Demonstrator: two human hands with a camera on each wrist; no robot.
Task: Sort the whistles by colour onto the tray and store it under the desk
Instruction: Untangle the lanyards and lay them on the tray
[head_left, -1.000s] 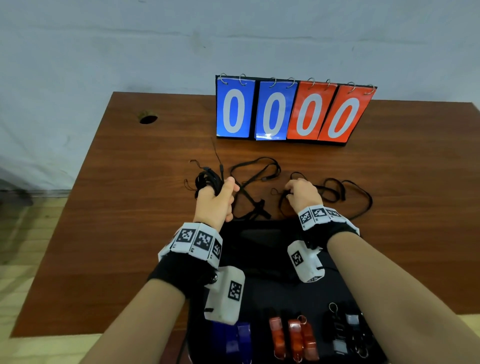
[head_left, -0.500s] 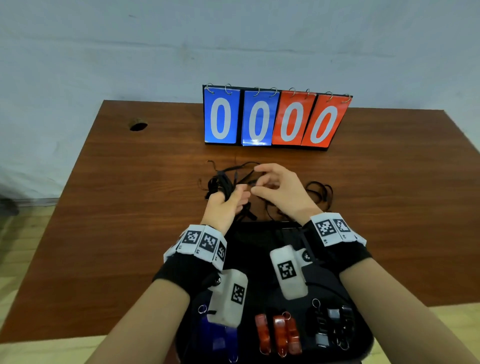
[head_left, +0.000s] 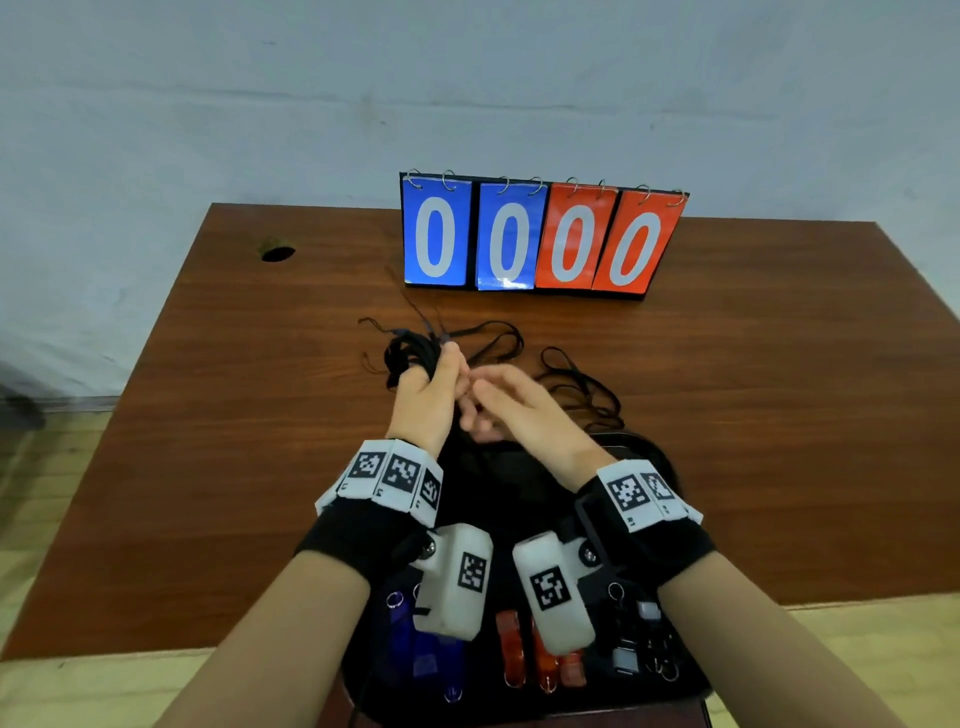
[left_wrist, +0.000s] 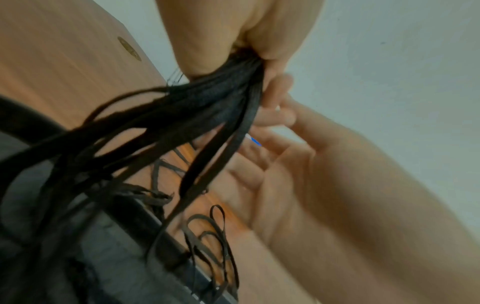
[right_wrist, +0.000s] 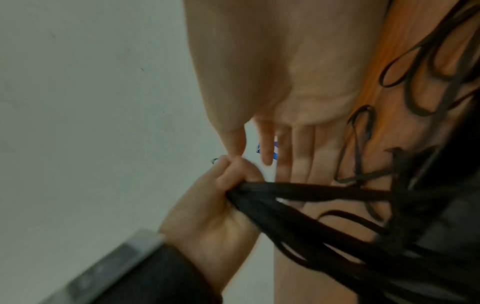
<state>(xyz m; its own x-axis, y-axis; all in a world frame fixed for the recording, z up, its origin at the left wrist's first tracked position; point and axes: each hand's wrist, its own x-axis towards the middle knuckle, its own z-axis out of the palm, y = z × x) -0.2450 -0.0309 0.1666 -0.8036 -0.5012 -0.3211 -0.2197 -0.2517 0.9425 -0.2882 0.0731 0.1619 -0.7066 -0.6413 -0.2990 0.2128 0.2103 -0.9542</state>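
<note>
Nearest the viewer, the tray (head_left: 691, 691) lies at the counter's (head_left: 234, 467) front edge and carries the whistles in three colour groups: blue (head_left: 402, 634) at left, orange (head_left: 511, 644) in the middle, black (head_left: 644, 644) at right. Sorting thus appears finished, and what remains looks like tidying the cords before the tray goes under the counter. Above the tray, the left hand (head_left: 431, 395) has its grip curled tight round a bundle of black cords (left_wrist: 223, 96). The right hand (head_left: 514, 410), which a second ago lay on the loose cords (head_left: 582, 384) to the right, has now come across to the left hand, its grip spread and fingers (right_wrist: 298, 148) straight beside the bundle, holding nothing. Those loose cords are still uncollected on the counter. Farthest off stands a scoreboard (head_left: 540, 239) showing zeros.
</note>
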